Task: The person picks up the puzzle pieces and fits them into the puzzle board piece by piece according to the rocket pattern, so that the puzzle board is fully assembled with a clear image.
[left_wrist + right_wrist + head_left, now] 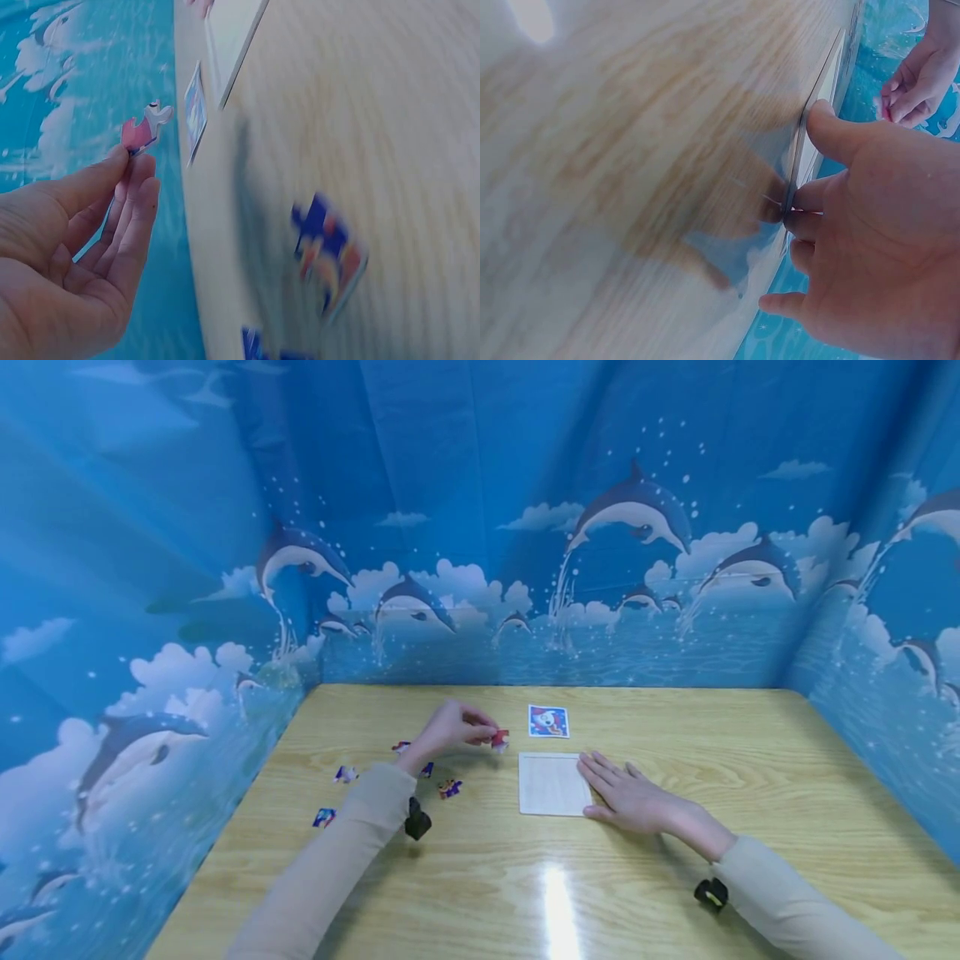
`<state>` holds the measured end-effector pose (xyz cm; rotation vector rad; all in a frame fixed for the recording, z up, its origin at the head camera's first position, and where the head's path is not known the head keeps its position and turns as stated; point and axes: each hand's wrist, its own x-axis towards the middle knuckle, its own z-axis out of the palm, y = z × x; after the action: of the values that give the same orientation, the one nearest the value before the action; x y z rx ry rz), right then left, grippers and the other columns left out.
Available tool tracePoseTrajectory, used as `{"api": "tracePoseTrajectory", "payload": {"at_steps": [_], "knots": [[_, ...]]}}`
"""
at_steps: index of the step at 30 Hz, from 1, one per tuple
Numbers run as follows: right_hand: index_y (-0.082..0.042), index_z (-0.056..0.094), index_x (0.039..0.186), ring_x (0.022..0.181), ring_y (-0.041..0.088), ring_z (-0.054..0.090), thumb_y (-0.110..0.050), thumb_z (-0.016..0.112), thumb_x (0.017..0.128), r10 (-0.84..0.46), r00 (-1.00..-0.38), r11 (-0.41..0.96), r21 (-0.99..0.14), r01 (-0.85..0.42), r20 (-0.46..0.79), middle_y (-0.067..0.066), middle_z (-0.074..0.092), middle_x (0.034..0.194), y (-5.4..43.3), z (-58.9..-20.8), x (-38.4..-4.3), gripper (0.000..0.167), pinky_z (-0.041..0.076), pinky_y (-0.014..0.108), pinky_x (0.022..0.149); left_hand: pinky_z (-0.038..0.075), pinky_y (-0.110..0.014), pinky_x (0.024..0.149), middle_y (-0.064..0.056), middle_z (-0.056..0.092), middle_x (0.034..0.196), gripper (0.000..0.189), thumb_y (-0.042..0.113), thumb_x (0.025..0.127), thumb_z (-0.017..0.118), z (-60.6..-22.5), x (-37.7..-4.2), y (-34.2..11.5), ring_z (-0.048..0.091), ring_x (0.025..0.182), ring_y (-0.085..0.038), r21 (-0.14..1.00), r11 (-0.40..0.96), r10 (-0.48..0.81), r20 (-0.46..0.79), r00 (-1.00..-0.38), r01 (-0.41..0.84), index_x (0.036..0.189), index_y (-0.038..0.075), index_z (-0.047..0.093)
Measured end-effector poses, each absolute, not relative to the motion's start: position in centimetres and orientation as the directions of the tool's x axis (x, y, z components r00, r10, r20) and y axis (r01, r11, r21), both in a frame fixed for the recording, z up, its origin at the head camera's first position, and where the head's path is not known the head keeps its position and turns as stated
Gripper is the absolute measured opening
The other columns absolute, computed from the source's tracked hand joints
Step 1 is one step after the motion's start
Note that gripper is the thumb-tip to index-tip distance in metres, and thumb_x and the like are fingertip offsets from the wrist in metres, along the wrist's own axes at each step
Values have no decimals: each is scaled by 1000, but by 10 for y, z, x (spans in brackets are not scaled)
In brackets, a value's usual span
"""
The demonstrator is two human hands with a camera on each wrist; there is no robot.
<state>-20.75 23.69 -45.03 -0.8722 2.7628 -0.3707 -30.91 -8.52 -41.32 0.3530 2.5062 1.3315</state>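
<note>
– Dolphin-print curtain (465,485) behind, wood-grain counter (690,743) below. Where's the work?

– Red-and-white puzzle piece (500,741), mid-frame, held above the counter. Left hand (456,725) pinches it between thumb and fingertips.

– And the right hand (626,793)?

– Laid nearly flat over the right edge of a pale square tray (553,785), just right of centre. Grips nothing; seems to steady it.

– Which step?

– Placing a piece, I judge. Next move probably calls for turning it to suit its spot in the tray, with the picture card (548,722) above as guide.

– Hard to make out?

– Loose pieces (450,789), left of centre: prints too small to read, at least one partly behind the left arm (337,852). Another is cut off at the bottom of the left wrist view.
</note>
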Motion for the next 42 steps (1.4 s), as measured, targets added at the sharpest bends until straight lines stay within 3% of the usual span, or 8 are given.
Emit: {"api": "tracePoseTrajectory", "payload": {"at_steps": [5, 12, 23, 32, 42], "knots": [[4, 22, 158, 151, 47, 13, -45, 49, 106, -582, -801, 795, -305, -525, -139, 28, 16, 164, 236, -448, -207, 77, 13, 76, 113, 58, -29, 76, 1, 74, 90, 10, 21, 90, 78, -424, -306, -66, 67, 83, -14, 803, 585, 363, -132, -922, 116, 98, 15, 79], [5, 22, 157, 151, 47, 14, -42, 50, 106, -563, -808, 811, -299, -502, -172, 27, 16, 165, 231, -441, -204, 75, 13, 75, 114, 56, -30, 76, 3, 73, 88, 8, 21, 90, 78, -437, -304, -47, 65, 83, -15, 810, 580, 363, -162, -918, 87, 95, 16, 80], [4, 23, 157, 151, 47, 14, -43, 51, 105, -562, -809, 812, -296, -503, -169, 27, 16, 164, 231, -442, -206, 76, 14, 75, 114, 59, -24, 65, -4, 73, 83, 9, 11, 90, 76, -448, -301, -30, 68, 71, -13, 848, 530, 364, -194, -911, 31, 97, 6, 77], [4, 23, 157, 151, 46, 15, -46, 49, 106, -565, -810, 810, -290, -510, -155, 27, 17, 164, 233, -445, -206, 76, 15, 76, 114, 53, -24, 68, 5, 71, 82, 13, 18, 81, 86, -448, -296, -22, 64, 74, -11, 744, 635, 427, -114, -897, 208, 90, 15, 77], [4, 25, 157, 151, 46, 15, -42, 51, 106, -552, -814, 821, -288, -493, -179, 26, 18, 165, 229, -439, -205, 74, 15, 74, 115, 54, -25, 78, 5, 68, 85, 23, 15, 75, 90, -445, -292, -15, 61, 82, -11, 664, 694, 448, -96, -889, 278, 93, 15, 75]]}}
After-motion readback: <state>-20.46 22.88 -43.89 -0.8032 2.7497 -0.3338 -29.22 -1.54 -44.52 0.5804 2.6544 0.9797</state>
